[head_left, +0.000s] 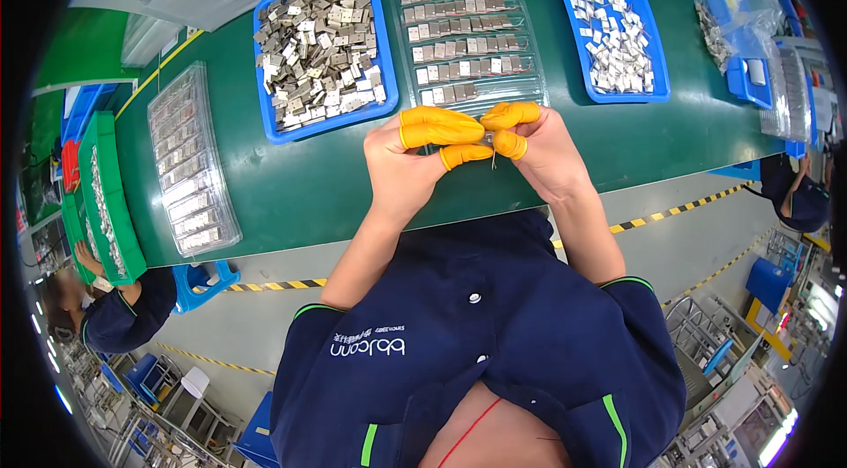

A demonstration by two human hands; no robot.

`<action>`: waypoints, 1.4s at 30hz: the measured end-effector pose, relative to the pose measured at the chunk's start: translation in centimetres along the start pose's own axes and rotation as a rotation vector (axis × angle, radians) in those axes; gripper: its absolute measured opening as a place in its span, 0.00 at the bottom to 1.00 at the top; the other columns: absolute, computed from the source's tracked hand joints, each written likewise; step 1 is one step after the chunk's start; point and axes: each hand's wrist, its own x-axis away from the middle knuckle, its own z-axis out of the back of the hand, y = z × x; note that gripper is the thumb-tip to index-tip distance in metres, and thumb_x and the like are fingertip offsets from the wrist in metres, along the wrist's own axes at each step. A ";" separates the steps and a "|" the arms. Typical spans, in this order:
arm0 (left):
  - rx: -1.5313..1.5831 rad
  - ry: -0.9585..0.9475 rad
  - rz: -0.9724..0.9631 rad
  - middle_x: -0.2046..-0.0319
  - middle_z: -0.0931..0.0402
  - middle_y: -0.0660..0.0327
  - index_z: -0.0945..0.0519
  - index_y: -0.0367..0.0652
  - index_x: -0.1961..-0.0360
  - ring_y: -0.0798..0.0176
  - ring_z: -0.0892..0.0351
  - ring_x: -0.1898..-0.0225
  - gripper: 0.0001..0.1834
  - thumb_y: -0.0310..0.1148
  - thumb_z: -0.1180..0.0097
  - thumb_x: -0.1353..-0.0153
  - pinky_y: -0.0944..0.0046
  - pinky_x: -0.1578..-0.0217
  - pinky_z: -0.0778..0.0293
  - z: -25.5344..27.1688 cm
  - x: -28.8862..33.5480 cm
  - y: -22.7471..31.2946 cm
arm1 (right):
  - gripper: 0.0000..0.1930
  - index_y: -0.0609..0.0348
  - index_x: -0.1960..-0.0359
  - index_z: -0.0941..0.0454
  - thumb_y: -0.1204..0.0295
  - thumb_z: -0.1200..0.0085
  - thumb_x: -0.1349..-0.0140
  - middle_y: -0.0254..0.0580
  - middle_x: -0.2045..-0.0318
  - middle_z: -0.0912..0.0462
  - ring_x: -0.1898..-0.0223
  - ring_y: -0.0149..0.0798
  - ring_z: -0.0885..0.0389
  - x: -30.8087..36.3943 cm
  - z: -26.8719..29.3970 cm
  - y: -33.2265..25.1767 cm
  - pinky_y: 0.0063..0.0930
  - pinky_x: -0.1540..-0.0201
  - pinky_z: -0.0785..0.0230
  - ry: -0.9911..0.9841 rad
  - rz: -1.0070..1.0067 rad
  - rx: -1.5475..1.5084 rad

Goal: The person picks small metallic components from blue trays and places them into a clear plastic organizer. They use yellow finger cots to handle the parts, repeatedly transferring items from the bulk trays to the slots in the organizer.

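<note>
Your navy shirt fills the lower head view. Past it, over the front of the green table, your left hand and right hand meet fingertip to fingertip in yellow finger cots, both pinching a small part, mostly hidden; thin wire dangles below. Just beyond: clear tray, rows of blocks. Left of that, blue bin, gray blocks heaped; right, second blue bin, white pieces.
</note>
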 end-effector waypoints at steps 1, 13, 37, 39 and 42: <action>-0.011 -0.001 -0.014 0.68 0.21 0.56 0.19 0.32 0.69 0.63 0.21 0.65 0.13 0.16 0.34 0.61 0.67 0.62 0.24 0.1 0.1 0.0 | 0.11 0.67 0.64 0.22 0.80 0.39 0.50 0.42 0.64 0.19 0.63 0.32 0.21 0.2 -0.2 -0.1 0.22 0.57 0.28 0.023 0.014 0.044; 0.032 0.080 0.180 0.63 0.22 0.58 0.23 0.32 0.58 0.65 0.22 0.62 0.14 0.21 0.40 0.48 0.67 0.59 0.25 -0.9 0.0 -0.5 | 0.08 0.60 0.69 0.19 0.80 0.39 0.53 0.38 0.69 0.18 0.67 0.34 0.20 0.3 -1.1 -0.3 0.27 0.57 0.29 0.397 0.781 0.888; 0.283 -0.159 0.365 0.72 0.26 0.63 0.27 0.34 0.65 0.73 0.27 0.68 0.08 0.30 0.51 0.37 0.72 0.64 0.31 -0.4 1.0 -1.3 | 0.10 0.57 0.69 0.22 0.75 0.39 0.57 0.34 0.62 0.20 0.59 0.41 0.24 -0.2 0.3 -0.8 0.31 0.58 0.32 0.014 0.888 1.221; 0.248 -0.199 0.361 0.72 0.26 0.64 0.27 0.34 0.66 0.73 0.28 0.68 0.08 0.30 0.51 0.37 0.72 0.64 0.32 -0.4 0.7 -1.4 | 0.10 0.57 0.70 0.23 0.76 0.39 0.56 0.34 0.62 0.20 0.59 0.42 0.24 -0.5 0.7 -1.2 0.31 0.58 0.32 0.033 0.922 1.276; 0.191 -0.150 0.375 0.72 0.26 0.64 0.27 0.35 0.66 0.72 0.28 0.68 0.09 0.32 0.52 0.36 0.72 0.63 0.33 -1.0 1.3 -1.3 | 0.09 0.57 0.71 0.23 0.76 0.39 0.56 0.35 0.63 0.20 0.60 0.42 0.25 -0.6 1.3 -1.1 0.31 0.59 0.32 0.137 0.956 1.340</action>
